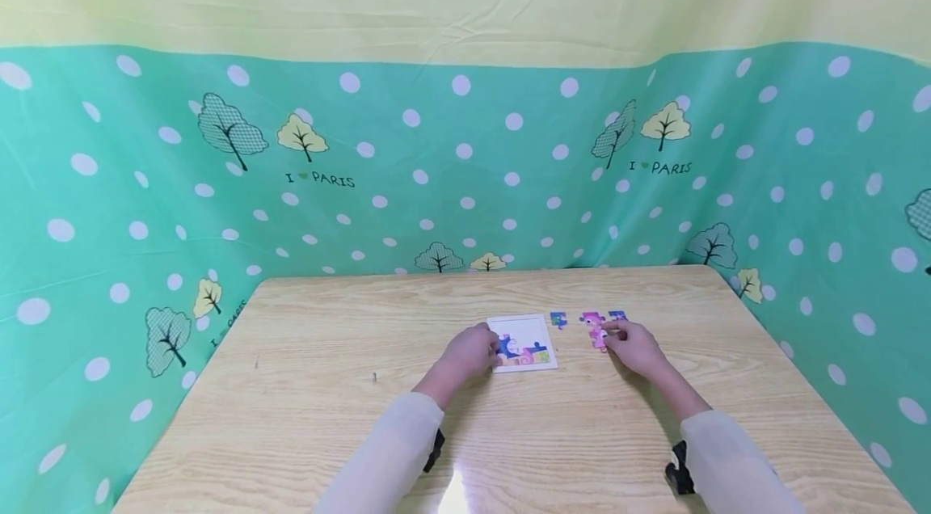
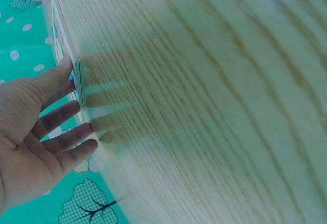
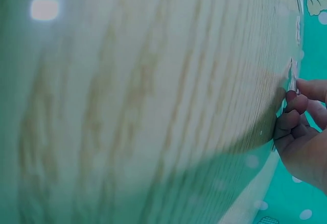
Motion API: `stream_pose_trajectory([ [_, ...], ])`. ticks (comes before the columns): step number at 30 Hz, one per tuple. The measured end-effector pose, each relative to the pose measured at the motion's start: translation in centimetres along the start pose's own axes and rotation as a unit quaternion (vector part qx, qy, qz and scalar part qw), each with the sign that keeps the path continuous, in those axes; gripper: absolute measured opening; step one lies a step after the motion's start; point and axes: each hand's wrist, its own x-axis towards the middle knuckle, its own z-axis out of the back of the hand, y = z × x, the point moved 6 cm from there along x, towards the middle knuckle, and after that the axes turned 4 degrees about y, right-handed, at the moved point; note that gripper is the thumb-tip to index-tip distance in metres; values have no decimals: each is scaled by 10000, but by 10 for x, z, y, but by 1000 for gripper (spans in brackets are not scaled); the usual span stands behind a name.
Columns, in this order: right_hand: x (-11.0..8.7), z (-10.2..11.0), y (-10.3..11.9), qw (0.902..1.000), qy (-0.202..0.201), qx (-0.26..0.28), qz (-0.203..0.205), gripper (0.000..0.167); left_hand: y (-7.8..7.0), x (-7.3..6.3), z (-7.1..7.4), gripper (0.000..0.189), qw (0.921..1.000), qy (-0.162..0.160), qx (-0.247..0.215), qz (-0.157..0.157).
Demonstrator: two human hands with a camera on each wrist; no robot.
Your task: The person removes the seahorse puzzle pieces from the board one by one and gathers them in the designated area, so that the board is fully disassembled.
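Observation:
A white-framed jigsaw puzzle tray (image 1: 551, 356) lies on the table, its lower part filled with blue, pink and yellow pieces. At the tray's left edge is my left hand (image 1: 471, 350); in the left wrist view its thumb (image 2: 62, 71) touches the frame and the other fingers extend loosely spread. To the right of the tray, my right hand (image 1: 635, 347) pinches a pink puzzle piece (image 1: 598, 338) between thumb and fingers. The right wrist view shows that piece (image 3: 293, 76) edge-on and tilted up. Just beyond it is another pink piece (image 1: 591, 318).
A blue-green puzzle piece (image 1: 558, 319) lies off the tray's upper right corner. Another blue piece (image 1: 617, 314) is behind my right hand. The wooden table (image 1: 320, 417) ends at a green dotted curtain (image 1: 407, 215) at the back and sides.

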Motion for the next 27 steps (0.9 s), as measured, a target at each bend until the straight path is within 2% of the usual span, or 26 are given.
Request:
stream_pose_trajectory([
  [9,-1,-1,-1,9999,-23,-74,68,32,-4,-4,5,19,9998,-126,137,-110],
  [27,-1,-2,0,9999,84,-136,15,33,-3,-5,4,16,9998,-144,70,-99],
])
